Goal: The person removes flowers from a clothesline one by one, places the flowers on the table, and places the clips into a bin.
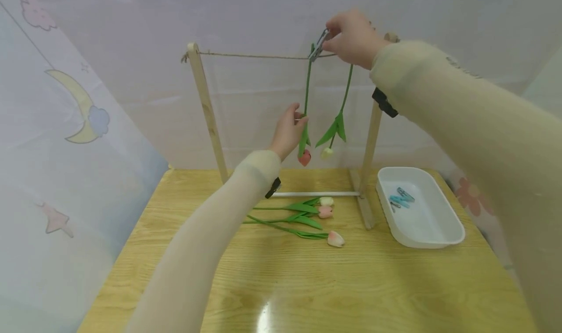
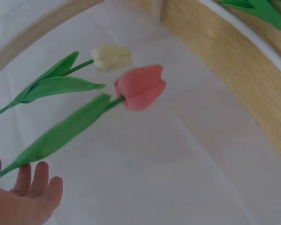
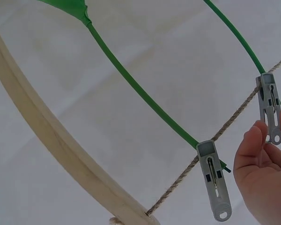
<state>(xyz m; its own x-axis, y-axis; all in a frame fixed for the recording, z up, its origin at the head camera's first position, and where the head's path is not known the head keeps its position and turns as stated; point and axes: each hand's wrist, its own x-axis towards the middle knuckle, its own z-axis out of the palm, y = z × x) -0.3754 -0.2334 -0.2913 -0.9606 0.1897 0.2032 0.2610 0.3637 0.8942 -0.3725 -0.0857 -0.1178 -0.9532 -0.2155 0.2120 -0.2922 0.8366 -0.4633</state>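
Observation:
A red tulip [image 1: 305,157] hangs bloom down from a twine line [image 1: 254,56], its stem top at the line. My left hand [image 1: 288,132] pinches its stem just above the leaf; in the left wrist view the other fingers [image 2: 41,176] spread beside it. My right hand [image 1: 354,37] pinches the handle end of a grey clothespin [image 3: 270,105], whose nose sits on the twine and that stem. A white tulip [image 1: 327,153] hangs to the right, fastened to the twine by another grey clothespin [image 3: 214,180].
The line runs between posts of a wooden frame [image 1: 205,103] with a white lower bar [image 1: 316,194]. Several tulips, including a pink one [image 1: 325,212], lie on the table [image 1: 281,279]. A white tray [image 1: 432,225] at the right holds blue and grey clothespins [image 1: 400,200].

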